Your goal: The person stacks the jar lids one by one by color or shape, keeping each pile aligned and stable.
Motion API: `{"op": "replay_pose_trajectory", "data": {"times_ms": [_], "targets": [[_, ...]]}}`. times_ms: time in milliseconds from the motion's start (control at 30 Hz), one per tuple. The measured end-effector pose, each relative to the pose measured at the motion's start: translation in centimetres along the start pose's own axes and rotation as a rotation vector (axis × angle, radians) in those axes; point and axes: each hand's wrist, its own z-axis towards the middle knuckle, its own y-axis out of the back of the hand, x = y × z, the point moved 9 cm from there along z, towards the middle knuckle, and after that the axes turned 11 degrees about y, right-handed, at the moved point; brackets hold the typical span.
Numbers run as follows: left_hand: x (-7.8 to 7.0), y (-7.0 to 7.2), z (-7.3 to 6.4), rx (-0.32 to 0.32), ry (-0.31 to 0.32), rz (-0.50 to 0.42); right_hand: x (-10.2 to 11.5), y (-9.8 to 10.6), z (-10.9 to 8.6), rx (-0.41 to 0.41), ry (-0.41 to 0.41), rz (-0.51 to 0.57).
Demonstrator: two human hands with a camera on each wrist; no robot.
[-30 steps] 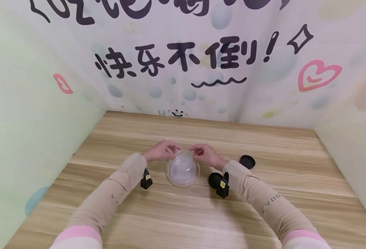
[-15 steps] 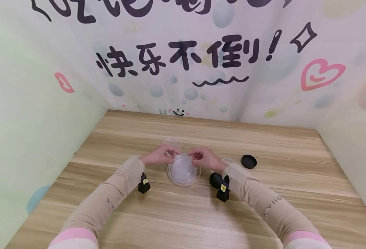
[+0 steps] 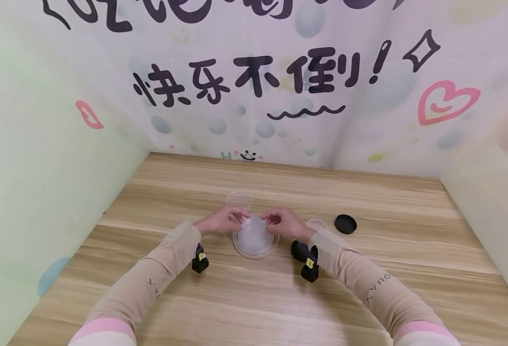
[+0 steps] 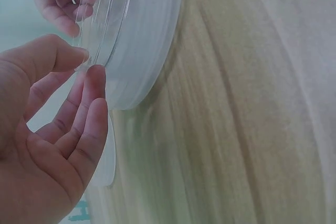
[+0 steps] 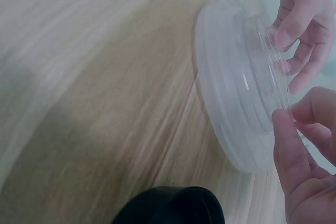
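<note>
A clear, shallow round plastic piece, like a lid or dish (image 3: 254,233), lies over a wider frosted round lid or dish (image 3: 275,245) on the wooden table. My left hand (image 3: 222,220) pinches the clear piece's far left rim between thumb and fingertips. On the far right rim, my right hand (image 3: 287,223) pinches it likewise. Seen edge-on in the left wrist view, the clear piece (image 4: 113,19) has several thin rims above the frosted one (image 4: 157,30). Whether it is pressed fully down, I cannot tell.
Behind my left hand lies another clear round lid (image 3: 238,198). A small clear disc (image 3: 315,223) shows beside my right wrist. One black round lid (image 3: 345,224) lies to the right, and a black round piece (image 3: 299,250) is partly hidden by the wrist camera. A printed cloth wall (image 3: 245,129) closes off the back.
Both hands have come slightly down and nearer with the clear piece, which now sits lower over the frosted one. The clear lid behind my left hand has come into fuller view.
</note>
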Motion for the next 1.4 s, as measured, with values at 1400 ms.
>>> {"op": "replay_pose_trajectory", "data": {"times_ms": [1400], "targets": [[1.6, -0.3, 1.0, 0.002, -0.094, -0.086, -0.6, 0.0, 0.0, -0.017, 0.007, -0.090]]}}
